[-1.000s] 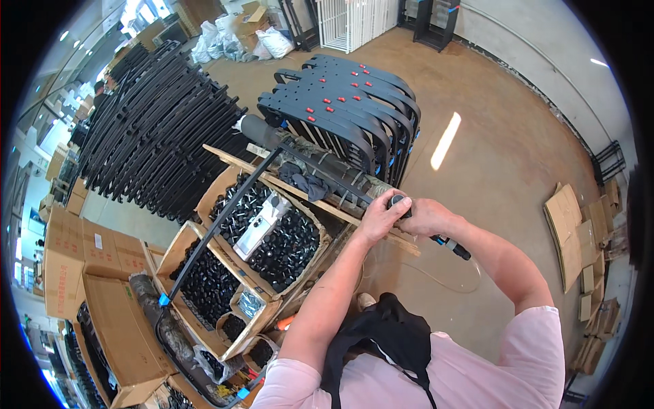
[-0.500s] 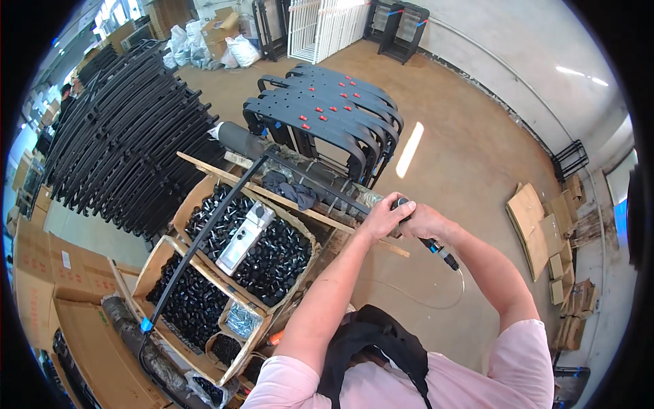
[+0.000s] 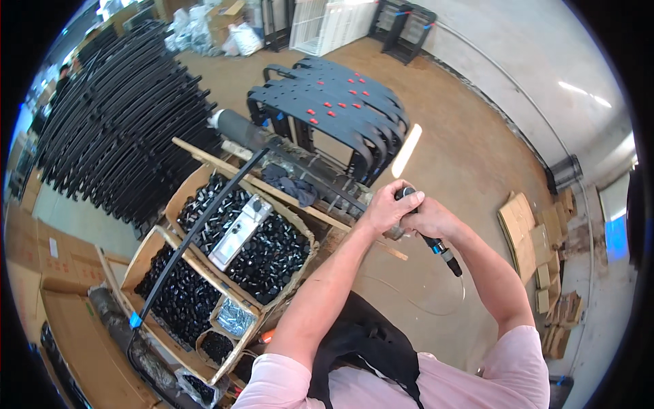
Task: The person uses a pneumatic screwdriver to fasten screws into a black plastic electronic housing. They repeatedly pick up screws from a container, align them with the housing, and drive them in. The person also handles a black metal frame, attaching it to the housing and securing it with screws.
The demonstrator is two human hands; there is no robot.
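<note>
We have both hands on one power screwdriver (image 3: 432, 241), right of the frame's centre. Our right hand (image 3: 434, 218) is wrapped firmly around its black handle; our left hand (image 3: 385, 210) closes over its upper end, thumb across it. We cannot tell whether the left fingers also grip the bar beneath. The tool tilts, its lower end pointing down and right, with one blue ring and one thin cord (image 3: 409, 300) curving below.

One bent black metal frame (image 3: 197, 233) runs from near our left hand to the centre, then down to the lower left, where we count one blue tape band (image 3: 135, 319). Under it are two large bins (image 3: 185, 189) of black bolts (image 3: 272, 262), too many to count, and two small containers: one of silvery screws (image 3: 235, 317), one of dark bits (image 3: 216, 346). One white case (image 3: 240, 233) lies on the upper bolts. One dark cloth (image 3: 294, 185) rests just above the bins.
</note>
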